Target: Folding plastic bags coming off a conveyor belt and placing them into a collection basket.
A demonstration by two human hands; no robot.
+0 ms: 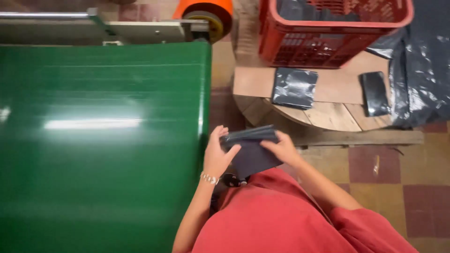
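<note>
Both my hands hold one dark grey plastic pouch [252, 154] in front of my red garment. My left hand [216, 153] grips its left edge, thumb on top, with a bracelet at the wrist. My right hand [282, 148] pinches the upper right edge. The pouch hangs just right of the green conveyor belt [98, 136]. Two more dark pouches lie on the round wooden table: a square pouch [294, 87] and a narrow pouch [374, 93].
A red plastic crate [300, 44] holding dark bags stands at the table's [333, 115] far side. A large black plastic sheet [422, 70] drapes at the right. An orange roller [206, 11] sits at the belt's far end. Checkered floor tiles [398, 187] lie to the right.
</note>
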